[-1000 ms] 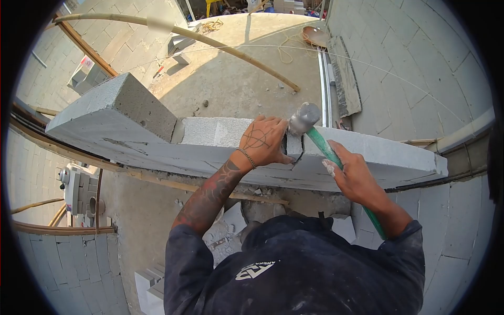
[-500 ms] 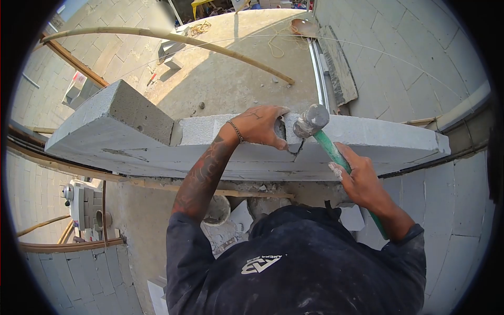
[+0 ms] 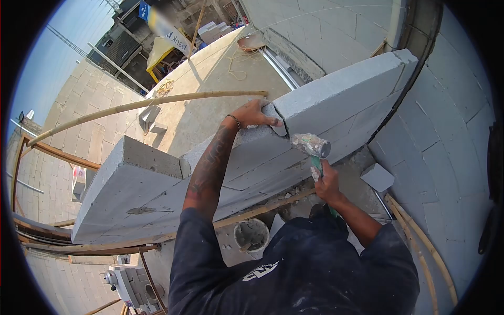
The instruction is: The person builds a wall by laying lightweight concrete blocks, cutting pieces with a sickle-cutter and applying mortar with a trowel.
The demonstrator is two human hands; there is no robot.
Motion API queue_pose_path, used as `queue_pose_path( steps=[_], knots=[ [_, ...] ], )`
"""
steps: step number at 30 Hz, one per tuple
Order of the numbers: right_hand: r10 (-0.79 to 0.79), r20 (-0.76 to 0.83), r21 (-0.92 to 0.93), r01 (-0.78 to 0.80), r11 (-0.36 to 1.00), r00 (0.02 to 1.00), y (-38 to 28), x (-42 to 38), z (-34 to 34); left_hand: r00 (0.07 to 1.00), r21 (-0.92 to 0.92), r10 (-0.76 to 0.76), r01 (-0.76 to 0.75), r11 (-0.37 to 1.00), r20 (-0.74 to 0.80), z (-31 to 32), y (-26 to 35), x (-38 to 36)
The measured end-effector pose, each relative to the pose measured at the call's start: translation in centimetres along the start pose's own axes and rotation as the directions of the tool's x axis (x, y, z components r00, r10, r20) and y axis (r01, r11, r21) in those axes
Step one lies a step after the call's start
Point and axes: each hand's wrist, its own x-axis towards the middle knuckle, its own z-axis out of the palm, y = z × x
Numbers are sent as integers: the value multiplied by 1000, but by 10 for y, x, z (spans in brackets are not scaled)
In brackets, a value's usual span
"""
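Starting at the left, the bamboo pole (image 3: 128,106) arches over the floor beyond the wall (image 3: 262,152), and the raised block (image 3: 151,159) stands proud of the wall's top. Next along, my left hand (image 3: 251,113) is curled around the small block piece (image 3: 279,129), thumb laid across it, at the top of the wall, where a dark crack parts it from the long block (image 3: 341,86) on its right. Below that hand, the bucket (image 3: 235,237) sits on the ground at the foot of the wall. Just right of the piece and a little lower, the hammer (image 3: 310,144) has its head in front of the wall's near face, and my right hand (image 3: 327,184) is wrapped around the green handle. Further right, a pale offcut (image 3: 378,177) lies on the ground

For good control, I'd steady the piece from its left side and tuck my thumb out of the hammer's path, since it lies close to the head. Short, light taps with the face square would suit this block, as its edges look likely to crumble. I'd watch the crack for an even width, and ease off if a corner starts to chip
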Motion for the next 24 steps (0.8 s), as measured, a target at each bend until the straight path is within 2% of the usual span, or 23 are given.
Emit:
queue_pose_path(
  steps=[1,3,5,8,13,15,17,21,23,24],
  knots=[
    [-5,-76,6,5,1000,997,9,-9,14,1000,-47,5,-3,999,26,0,-5,4],
    [-13,-131,-20,11,1000,991,28,-23,44,998,16,-34,33,999,46,3,-8,7],
    [-16,-171,-44,8,999,985,38,-25,67,990,100,-4,17,995,-137,11,-5,1],
    [-97,-258,31,108,994,961,43,-16,94,991,110,16,-1,994,-133,10,1,-1],
    [25,-254,123,7,992,967,32,-10,106,995,83,18,-11,997,-94,13,2,-5],
    [28,-275,158,17,987,961,36,-6,106,995,68,42,-36,997,-88,8,6,-3],
    [-92,-285,17,101,995,954,50,-7,111,992,88,31,-21,996,-122,8,13,-9],
    [4,-208,118,21,993,978,51,-2,107,985,172,62,-34,985,-162,11,-6,1],
    [-201,-334,-41,199,979,921,55,-5,112,995,94,26,-16,995,-96,10,-1,-1],
    [-199,-326,-37,198,979,924,55,-3,112,995,89,18,-9,996,-98,10,-4,0]
  ],
)
